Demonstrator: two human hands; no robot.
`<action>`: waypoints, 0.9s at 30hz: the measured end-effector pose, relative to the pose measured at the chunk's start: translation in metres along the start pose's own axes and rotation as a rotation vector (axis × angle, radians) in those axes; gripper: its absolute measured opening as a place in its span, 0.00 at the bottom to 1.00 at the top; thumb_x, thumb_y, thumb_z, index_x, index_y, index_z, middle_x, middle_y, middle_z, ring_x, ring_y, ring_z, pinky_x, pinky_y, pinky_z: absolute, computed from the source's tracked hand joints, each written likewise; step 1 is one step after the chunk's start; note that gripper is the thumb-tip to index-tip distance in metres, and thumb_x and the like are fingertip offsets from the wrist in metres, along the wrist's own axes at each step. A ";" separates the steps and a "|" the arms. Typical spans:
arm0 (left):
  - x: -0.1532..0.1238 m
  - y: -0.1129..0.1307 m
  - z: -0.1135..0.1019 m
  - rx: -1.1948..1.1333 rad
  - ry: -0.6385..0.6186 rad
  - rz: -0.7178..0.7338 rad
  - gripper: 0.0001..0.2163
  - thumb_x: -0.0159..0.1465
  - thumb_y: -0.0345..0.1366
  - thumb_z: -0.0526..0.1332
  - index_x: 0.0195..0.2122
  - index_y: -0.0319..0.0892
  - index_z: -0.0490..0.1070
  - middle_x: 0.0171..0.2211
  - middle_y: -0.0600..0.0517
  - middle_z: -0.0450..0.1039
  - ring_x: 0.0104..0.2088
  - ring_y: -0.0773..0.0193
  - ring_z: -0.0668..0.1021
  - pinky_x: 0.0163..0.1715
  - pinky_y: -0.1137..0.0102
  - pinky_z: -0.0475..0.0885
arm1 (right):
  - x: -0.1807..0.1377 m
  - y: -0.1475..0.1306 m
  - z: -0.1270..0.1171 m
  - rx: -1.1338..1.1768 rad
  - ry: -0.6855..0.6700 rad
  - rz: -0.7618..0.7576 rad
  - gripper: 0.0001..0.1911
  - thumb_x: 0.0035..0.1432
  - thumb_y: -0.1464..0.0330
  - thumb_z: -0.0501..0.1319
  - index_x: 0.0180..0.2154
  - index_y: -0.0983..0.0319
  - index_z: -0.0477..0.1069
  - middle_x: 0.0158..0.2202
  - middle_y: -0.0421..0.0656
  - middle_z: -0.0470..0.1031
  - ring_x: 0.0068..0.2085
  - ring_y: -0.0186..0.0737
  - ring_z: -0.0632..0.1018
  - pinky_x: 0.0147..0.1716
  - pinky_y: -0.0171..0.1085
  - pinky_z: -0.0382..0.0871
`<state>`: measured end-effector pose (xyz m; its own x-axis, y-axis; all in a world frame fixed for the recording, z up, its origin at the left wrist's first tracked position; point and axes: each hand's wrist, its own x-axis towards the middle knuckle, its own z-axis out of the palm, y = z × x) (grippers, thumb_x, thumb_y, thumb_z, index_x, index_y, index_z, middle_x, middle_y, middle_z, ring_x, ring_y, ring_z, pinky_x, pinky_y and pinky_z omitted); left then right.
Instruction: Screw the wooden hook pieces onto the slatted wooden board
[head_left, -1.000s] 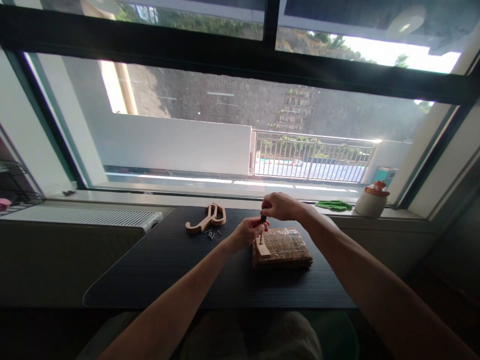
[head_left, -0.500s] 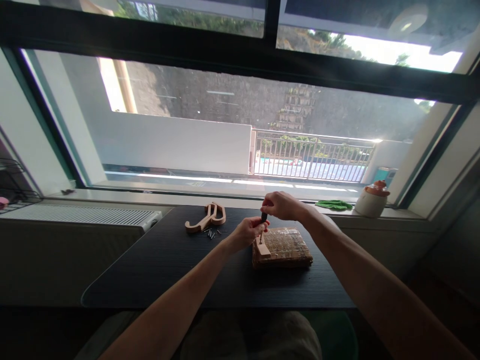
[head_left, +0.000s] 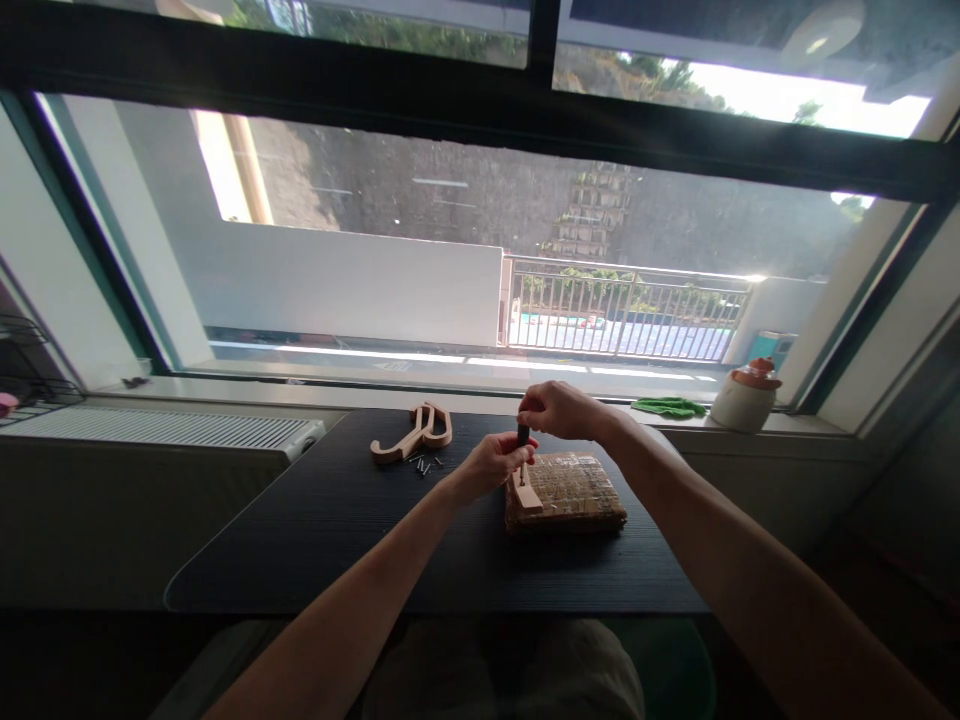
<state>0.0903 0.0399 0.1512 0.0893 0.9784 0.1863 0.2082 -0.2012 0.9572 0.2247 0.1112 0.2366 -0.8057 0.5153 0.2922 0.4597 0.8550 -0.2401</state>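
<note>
The window [head_left: 480,250] fills most of the view, and its glare leaves everything on the table [head_left: 337,520] small and dim. The table's near edge is cut off by the forearms. On the table, just right of centre, lies a brown board [head_left: 574,495] whose surface pattern is too fine to read. The right hand [head_left: 559,410] is clenched over the top of a screwdriver [head_left: 523,438], hiding most of the dark handle. The left hand [head_left: 491,465] curls beside the shaft; it cannot be told whether its fingers pinch it. The tool stands nearly upright directly under the right hand, its tip on a pale strip [head_left: 526,497] at the board's left edge; the tip itself is too small to see. Two wooden hooks [head_left: 416,432] and some screws [head_left: 424,466] lie well apart to the left.
</note>
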 end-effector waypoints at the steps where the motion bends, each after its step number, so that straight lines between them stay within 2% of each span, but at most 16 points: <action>1: 0.000 -0.002 0.000 -0.002 0.004 0.007 0.14 0.57 0.37 0.57 0.40 0.33 0.70 0.30 0.48 0.71 0.29 0.68 0.69 0.31 0.70 0.63 | 0.000 -0.001 0.002 -0.025 0.022 0.016 0.13 0.51 0.60 0.58 0.32 0.64 0.73 0.25 0.41 0.72 0.24 0.30 0.67 0.22 0.31 0.55; 5: 0.000 -0.004 -0.001 0.020 -0.030 0.014 0.14 0.58 0.39 0.56 0.39 0.33 0.69 0.29 0.48 0.71 0.28 0.68 0.68 0.30 0.70 0.62 | 0.001 -0.002 0.007 -0.074 0.057 0.095 0.20 0.50 0.52 0.57 0.31 0.64 0.72 0.24 0.41 0.72 0.23 0.31 0.67 0.22 0.32 0.54; 10: 0.001 0.003 -0.004 0.063 -0.108 -0.007 0.14 0.58 0.40 0.55 0.39 0.33 0.69 0.30 0.48 0.72 0.28 0.69 0.68 0.29 0.71 0.62 | -0.002 0.002 -0.001 0.060 -0.035 -0.001 0.15 0.52 0.61 0.57 0.39 0.61 0.73 0.29 0.40 0.74 0.26 0.30 0.70 0.24 0.30 0.57; 13: 0.003 0.003 -0.003 0.088 -0.109 0.008 0.15 0.59 0.40 0.55 0.40 0.33 0.69 0.30 0.47 0.72 0.27 0.69 0.68 0.29 0.71 0.63 | -0.004 0.003 -0.002 0.036 -0.020 -0.007 0.13 0.53 0.63 0.56 0.35 0.63 0.74 0.27 0.41 0.74 0.26 0.30 0.69 0.24 0.30 0.56; 17: 0.005 -0.002 0.001 0.075 -0.085 0.024 0.15 0.58 0.40 0.56 0.40 0.33 0.69 0.29 0.47 0.72 0.26 0.69 0.68 0.28 0.71 0.63 | -0.005 0.002 0.002 -0.059 0.058 0.032 0.14 0.53 0.60 0.56 0.31 0.64 0.74 0.26 0.42 0.73 0.25 0.31 0.68 0.23 0.31 0.54; 20: 0.004 -0.002 0.002 0.065 -0.073 0.030 0.15 0.58 0.41 0.55 0.39 0.33 0.69 0.29 0.47 0.72 0.27 0.69 0.68 0.29 0.71 0.63 | -0.005 -0.001 0.004 -0.084 0.064 0.054 0.16 0.52 0.57 0.57 0.30 0.63 0.73 0.25 0.41 0.73 0.25 0.31 0.68 0.23 0.31 0.54; 24: 0.003 -0.001 0.000 0.052 -0.077 -0.017 0.15 0.59 0.41 0.55 0.40 0.33 0.68 0.30 0.46 0.72 0.28 0.67 0.70 0.30 0.70 0.63 | -0.002 -0.005 0.000 -0.077 0.004 0.063 0.17 0.51 0.56 0.57 0.32 0.63 0.74 0.25 0.41 0.73 0.25 0.31 0.68 0.23 0.31 0.55; 27: 0.004 -0.003 -0.003 0.020 -0.093 -0.020 0.16 0.59 0.40 0.54 0.42 0.33 0.67 0.31 0.45 0.72 0.28 0.67 0.70 0.30 0.70 0.63 | -0.002 -0.005 -0.002 0.052 -0.071 -0.005 0.15 0.54 0.62 0.56 0.38 0.63 0.74 0.28 0.41 0.74 0.25 0.30 0.69 0.24 0.30 0.57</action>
<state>0.0866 0.0447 0.1495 0.1746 0.9740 0.1445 0.2300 -0.1830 0.9558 0.2245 0.1062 0.2395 -0.8330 0.5042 0.2278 0.4372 0.8522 -0.2875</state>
